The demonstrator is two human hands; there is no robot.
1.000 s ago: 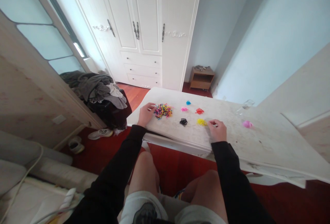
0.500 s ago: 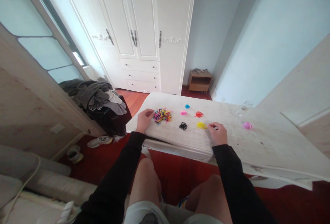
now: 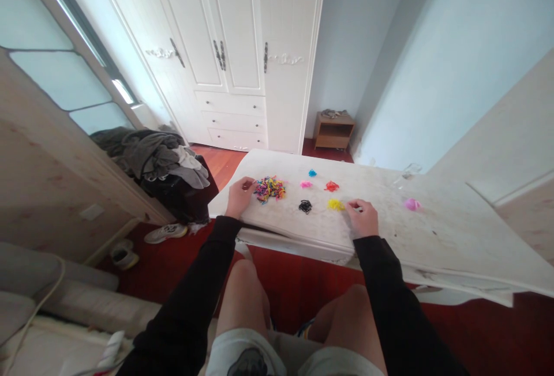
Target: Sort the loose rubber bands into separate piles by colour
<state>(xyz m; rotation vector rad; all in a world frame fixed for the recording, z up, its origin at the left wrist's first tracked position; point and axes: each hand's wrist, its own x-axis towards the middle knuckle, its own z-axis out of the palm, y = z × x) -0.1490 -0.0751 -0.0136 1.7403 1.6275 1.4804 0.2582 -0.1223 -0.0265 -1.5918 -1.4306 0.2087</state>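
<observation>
My left hand [image 3: 241, 196] is at the left edge of a mixed pile of multicoloured small rubber bands [image 3: 270, 190]. Its thumb and fingers are pinched together, and whatever is between them is too small to make out. On the right, my right hand [image 3: 362, 216] rests on the table with curled fingers, its tips beside a yellow heap of bands [image 3: 335, 205]; I cannot make out anything in them. Between the hands lie a black heap [image 3: 305, 206], a pink heap [image 3: 306, 184], a blue heap [image 3: 312, 173] and a red heap [image 3: 332, 186].
The white table [image 3: 277, 232] carries a pink-purple lump [image 3: 412, 205] and a clear plastic container [image 3: 407, 175] at the right. Grey clothes [image 3: 151, 154] lie heaped at the left. A white wardrobe [image 3: 242, 36] and a small wooden cabinet [image 3: 334, 131] stand beyond.
The camera view has shifted slightly. My left hand's fingers, more spread at first, have drawn together beside the mixed pile. My right hand stays beside the yellow heap.
</observation>
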